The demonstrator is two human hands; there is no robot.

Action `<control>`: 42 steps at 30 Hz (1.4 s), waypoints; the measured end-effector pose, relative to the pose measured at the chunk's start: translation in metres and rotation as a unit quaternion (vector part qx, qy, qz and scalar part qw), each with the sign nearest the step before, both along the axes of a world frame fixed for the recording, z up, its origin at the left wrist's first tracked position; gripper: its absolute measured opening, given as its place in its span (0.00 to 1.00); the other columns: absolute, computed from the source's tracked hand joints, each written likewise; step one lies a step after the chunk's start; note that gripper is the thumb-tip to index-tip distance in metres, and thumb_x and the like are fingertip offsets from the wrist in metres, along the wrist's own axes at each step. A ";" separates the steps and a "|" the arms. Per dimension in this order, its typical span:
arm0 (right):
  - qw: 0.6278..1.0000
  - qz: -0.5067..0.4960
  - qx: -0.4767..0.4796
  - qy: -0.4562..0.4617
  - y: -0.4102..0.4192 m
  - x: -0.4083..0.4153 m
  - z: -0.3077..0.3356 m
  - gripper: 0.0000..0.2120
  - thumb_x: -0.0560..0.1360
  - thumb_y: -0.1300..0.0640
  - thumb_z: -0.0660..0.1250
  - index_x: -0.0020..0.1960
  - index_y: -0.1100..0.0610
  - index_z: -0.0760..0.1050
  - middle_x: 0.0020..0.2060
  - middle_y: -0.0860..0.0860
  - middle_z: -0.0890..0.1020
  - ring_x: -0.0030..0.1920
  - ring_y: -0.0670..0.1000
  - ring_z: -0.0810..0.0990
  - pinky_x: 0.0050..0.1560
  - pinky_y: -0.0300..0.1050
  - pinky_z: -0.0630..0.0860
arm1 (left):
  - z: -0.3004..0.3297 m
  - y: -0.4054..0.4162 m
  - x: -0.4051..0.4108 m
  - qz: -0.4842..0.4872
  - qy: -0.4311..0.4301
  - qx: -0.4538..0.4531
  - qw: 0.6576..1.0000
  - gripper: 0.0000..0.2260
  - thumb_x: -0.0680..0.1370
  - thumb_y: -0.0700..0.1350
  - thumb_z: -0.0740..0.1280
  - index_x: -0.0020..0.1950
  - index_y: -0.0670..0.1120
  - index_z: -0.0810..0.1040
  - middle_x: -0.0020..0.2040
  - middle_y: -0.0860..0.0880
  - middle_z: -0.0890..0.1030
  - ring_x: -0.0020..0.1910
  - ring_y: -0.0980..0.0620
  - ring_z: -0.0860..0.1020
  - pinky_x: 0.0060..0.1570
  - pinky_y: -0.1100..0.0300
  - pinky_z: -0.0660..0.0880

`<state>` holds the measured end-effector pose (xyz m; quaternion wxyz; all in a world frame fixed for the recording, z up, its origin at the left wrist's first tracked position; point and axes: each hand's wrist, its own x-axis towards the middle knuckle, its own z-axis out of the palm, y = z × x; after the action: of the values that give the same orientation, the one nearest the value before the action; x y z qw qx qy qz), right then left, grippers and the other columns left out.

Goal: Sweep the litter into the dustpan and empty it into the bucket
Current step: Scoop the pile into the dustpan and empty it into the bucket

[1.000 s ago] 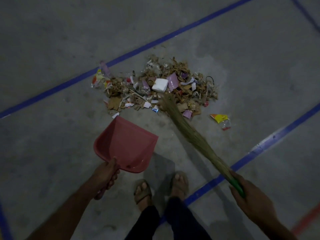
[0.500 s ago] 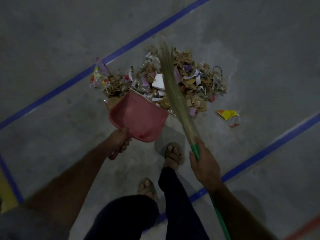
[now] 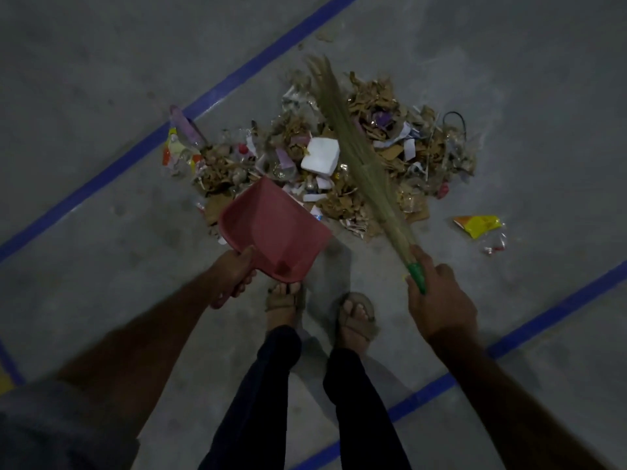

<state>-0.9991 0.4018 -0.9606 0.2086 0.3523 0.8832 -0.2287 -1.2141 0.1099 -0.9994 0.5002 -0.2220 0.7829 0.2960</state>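
None of the litter (image 3: 339,157) is in the red dustpan (image 3: 274,228) yet, so basically everything's left. Left hand (image 3: 234,276) grips its handle, right hand (image 3: 437,300) wraps the broom (image 3: 356,154) lying across the pile toward 12 o'clock; no bucket in sight.

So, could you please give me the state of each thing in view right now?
Dustpan: held by the left hand, mouth at the pile's near edge, empty.
Broom: held by the right hand, bristles laid across the pile.
Litter: heaped on the floor, unswept.
Yellow wrapper: lying apart, right of the pile.
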 end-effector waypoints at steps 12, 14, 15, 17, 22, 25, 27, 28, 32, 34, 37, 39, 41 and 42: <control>0.973 0.187 0.130 -0.030 0.100 -0.059 -0.122 0.28 0.79 0.54 0.63 0.77 0.45 0.59 0.53 0.57 0.73 0.41 0.63 0.78 0.32 0.48 0.71 | -0.141 -0.035 -0.128 -0.142 0.019 -0.048 0.988 0.22 0.83 0.54 0.55 0.34 0.43 0.70 0.25 0.48 0.68 0.16 0.57 0.61 0.20 0.70 0.56; 0.968 0.228 0.104 -0.023 0.105 -0.050 -0.129 0.29 0.78 0.53 0.65 0.77 0.45 0.61 0.52 0.56 0.74 0.42 0.63 0.78 0.30 0.48 0.73 | -0.145 -0.043 -0.136 -0.172 0.024 -0.057 0.983 0.21 0.82 0.55 0.57 0.35 0.43 0.71 0.27 0.47 0.69 0.18 0.56 0.61 0.22 0.69 0.56; 0.965 0.249 0.087 -0.016 0.104 -0.044 -0.130 0.29 0.78 0.54 0.66 0.77 0.46 0.62 0.51 0.55 0.74 0.42 0.62 0.79 0.30 0.48 0.73 | -0.145 -0.045 -0.137 -0.180 0.026 -0.056 0.982 0.21 0.82 0.55 0.58 0.36 0.43 0.72 0.27 0.47 0.69 0.18 0.56 0.61 0.22 0.68 0.56; 0.961 0.270 0.063 -0.006 0.099 -0.029 -0.126 0.30 0.76 0.54 0.68 0.76 0.46 0.64 0.49 0.54 0.75 0.38 0.59 0.79 0.27 0.47 0.73 | -0.143 -0.046 -0.137 -0.191 0.032 -0.055 0.979 0.21 0.83 0.56 0.57 0.38 0.42 0.73 0.28 0.48 0.69 0.18 0.56 0.62 0.20 0.68 0.57; 0.969 0.248 0.011 0.004 0.072 0.016 -0.104 0.31 0.74 0.55 0.70 0.75 0.44 0.66 0.47 0.51 0.76 0.29 0.50 0.74 0.19 0.44 0.69 | -0.140 -0.015 -0.118 -0.238 0.040 -0.010 0.970 0.25 0.84 0.58 0.56 0.36 0.41 0.74 0.23 0.51 0.72 0.17 0.56 0.63 0.20 0.68 0.59; 0.974 0.224 -0.019 -0.016 0.057 0.041 -0.098 0.27 0.73 0.54 0.72 0.70 0.44 0.70 0.48 0.51 0.78 0.29 0.52 0.76 0.21 0.42 0.68 | -0.148 0.013 -0.102 -0.236 0.039 0.026 0.971 0.23 0.84 0.57 0.55 0.37 0.43 0.73 0.25 0.50 0.71 0.18 0.57 0.63 0.19 0.68 0.58; 0.976 0.213 -0.034 -0.033 0.048 0.055 -0.090 0.29 0.73 0.54 0.73 0.70 0.42 0.69 0.48 0.50 0.78 0.30 0.51 0.77 0.21 0.42 0.67 | -0.157 0.019 -0.093 -0.234 0.050 0.035 0.970 0.23 0.84 0.58 0.55 0.39 0.43 0.73 0.29 0.48 0.71 0.20 0.55 0.64 0.20 0.67 0.59; 0.977 0.206 -0.038 -0.040 0.045 0.063 -0.085 0.31 0.73 0.54 0.73 0.72 0.41 0.68 0.47 0.49 0.78 0.31 0.51 0.78 0.21 0.43 0.67 | -0.160 0.020 -0.089 -0.231 0.051 0.034 0.971 0.24 0.84 0.59 0.55 0.40 0.43 0.73 0.30 0.48 0.71 0.21 0.54 0.64 0.21 0.66 0.59; 0.991 0.124 -0.009 -0.050 0.042 0.093 -0.067 0.35 0.73 0.53 0.71 0.76 0.39 0.64 0.50 0.49 0.77 0.32 0.52 0.78 0.21 0.44 0.68 | -0.167 0.014 -0.078 -0.207 0.046 0.042 0.976 0.24 0.84 0.59 0.55 0.40 0.41 0.73 0.30 0.46 0.70 0.23 0.51 0.65 0.22 0.65 0.60; 0.997 0.073 0.008 -0.039 0.043 0.103 -0.062 0.37 0.73 0.54 0.71 0.78 0.39 0.61 0.51 0.49 0.75 0.32 0.54 0.78 0.23 0.45 0.70 | -0.167 0.009 -0.075 -0.206 0.038 0.054 0.976 0.23 0.84 0.58 0.55 0.41 0.41 0.73 0.30 0.46 0.70 0.23 0.52 0.64 0.23 0.65 0.59; 0.999 0.021 0.024 -0.042 0.051 0.104 -0.064 0.39 0.74 0.55 0.70 0.79 0.38 0.56 0.52 0.50 0.73 0.33 0.53 0.76 0.26 0.44 0.70 | -0.167 0.008 -0.069 -0.220 0.036 0.057 0.973 0.22 0.85 0.58 0.54 0.42 0.42 0.71 0.30 0.47 0.69 0.21 0.54 0.63 0.21 0.66 0.58; 0.998 -0.005 0.032 -0.059 0.059 0.097 -0.074 0.35 0.76 0.54 0.68 0.78 0.40 0.57 0.52 0.53 0.74 0.31 0.49 0.73 0.24 0.44 0.72 | -0.171 0.014 -0.066 -0.226 0.036 0.050 0.972 0.22 0.84 0.58 0.54 0.41 0.42 0.72 0.30 0.46 0.70 0.21 0.53 0.63 0.23 0.66 0.58; 0.997 -0.003 0.029 -0.076 0.068 0.088 -0.090 0.31 0.77 0.52 0.67 0.77 0.42 0.59 0.50 0.52 0.72 0.31 0.47 0.71 0.23 0.45 0.73 | -0.178 0.020 -0.063 -0.225 0.034 0.046 0.973 0.23 0.84 0.58 0.54 0.41 0.42 0.72 0.30 0.45 0.70 0.22 0.52 0.64 0.24 0.66 0.59; 0.997 0.009 0.017 -0.081 0.072 0.082 -0.097 0.29 0.78 0.51 0.66 0.76 0.44 0.60 0.49 0.51 0.71 0.32 0.47 0.72 0.24 0.46 0.74 | -0.181 0.025 -0.061 -0.225 0.034 0.049 0.972 0.23 0.84 0.58 0.54 0.41 0.41 0.72 0.31 0.45 0.70 0.22 0.52 0.64 0.23 0.65 0.59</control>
<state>-0.9174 0.4736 -1.0576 0.2753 0.3652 0.8704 -0.1824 -1.2746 0.1345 -1.1800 0.5371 -0.0050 0.8140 0.2210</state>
